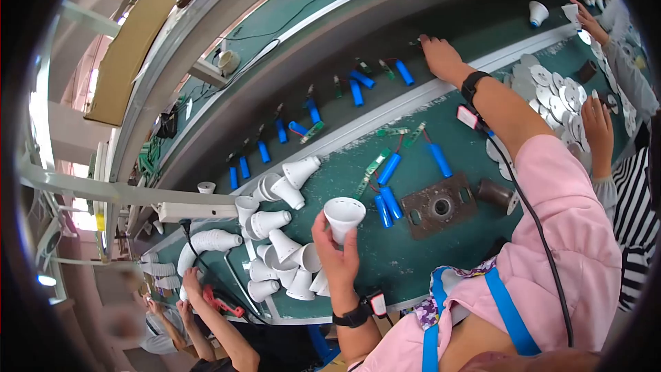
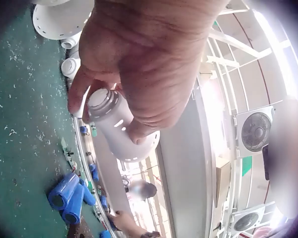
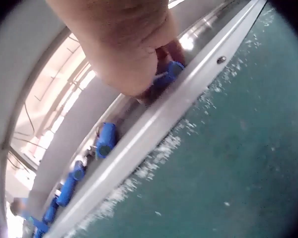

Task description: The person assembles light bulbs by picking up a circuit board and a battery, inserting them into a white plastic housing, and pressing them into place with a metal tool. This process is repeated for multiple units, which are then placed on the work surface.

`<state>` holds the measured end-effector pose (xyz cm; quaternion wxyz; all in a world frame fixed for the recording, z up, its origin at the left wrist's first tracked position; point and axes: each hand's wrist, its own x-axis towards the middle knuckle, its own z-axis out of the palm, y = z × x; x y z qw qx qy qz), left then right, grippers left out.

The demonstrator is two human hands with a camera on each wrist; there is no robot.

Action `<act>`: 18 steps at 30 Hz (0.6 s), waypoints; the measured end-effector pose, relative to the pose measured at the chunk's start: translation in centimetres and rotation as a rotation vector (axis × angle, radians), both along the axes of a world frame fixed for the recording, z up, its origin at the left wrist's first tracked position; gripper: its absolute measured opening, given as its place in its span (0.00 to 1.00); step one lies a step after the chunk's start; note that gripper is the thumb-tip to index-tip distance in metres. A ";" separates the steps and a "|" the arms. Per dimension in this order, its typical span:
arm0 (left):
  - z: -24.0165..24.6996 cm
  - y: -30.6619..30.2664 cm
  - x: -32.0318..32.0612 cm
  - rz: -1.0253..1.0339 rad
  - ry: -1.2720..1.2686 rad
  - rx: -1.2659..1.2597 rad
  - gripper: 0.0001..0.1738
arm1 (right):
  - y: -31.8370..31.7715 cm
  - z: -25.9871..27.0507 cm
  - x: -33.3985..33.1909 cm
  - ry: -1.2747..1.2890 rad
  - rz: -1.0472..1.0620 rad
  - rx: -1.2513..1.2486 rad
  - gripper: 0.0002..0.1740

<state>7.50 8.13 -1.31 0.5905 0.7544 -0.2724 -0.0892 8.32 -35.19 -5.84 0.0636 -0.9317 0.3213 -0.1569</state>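
My left hand [image 1: 335,255] grips a white plastic bulb housing [image 1: 344,215], wide mouth up in the head view. The left wrist view shows its threaded neck [image 2: 102,101] and slots near the rim. My right hand [image 1: 444,58] reaches across the metal rail into the dark channel. In the right wrist view its curled fingers [image 3: 175,51] close about a blue cylindrical battery [image 3: 173,72], partly hidden by the hand. Another blue battery [image 1: 404,72] wired to a small green circuit board [image 1: 386,69] lies beside that hand.
White housings [image 1: 286,255] are heaped on the left. Blue batteries with boards [image 1: 390,169] lie near a rusty metal fixture [image 1: 438,205]. More batteries [image 1: 281,131] line the channel behind the rail [image 1: 323,155]. White discs [image 1: 551,93] pile at right, near another person's hand [image 1: 597,127].
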 end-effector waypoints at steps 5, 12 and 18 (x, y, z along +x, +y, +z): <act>1.1 0.1 -0.5 -0.116 0.225 -0.131 0.31 | 2.0 2.1 -0.8 -0.324 -0.003 0.210 0.21; 1.8 -3.2 -2.0 -0.357 0.501 -0.104 0.23 | 16.1 10.9 -9.7 -0.450 0.391 1.392 0.12; 3.8 -4.0 -6.2 -0.353 0.465 -0.025 0.15 | 23.9 9.5 -14.1 -0.507 0.547 1.565 0.09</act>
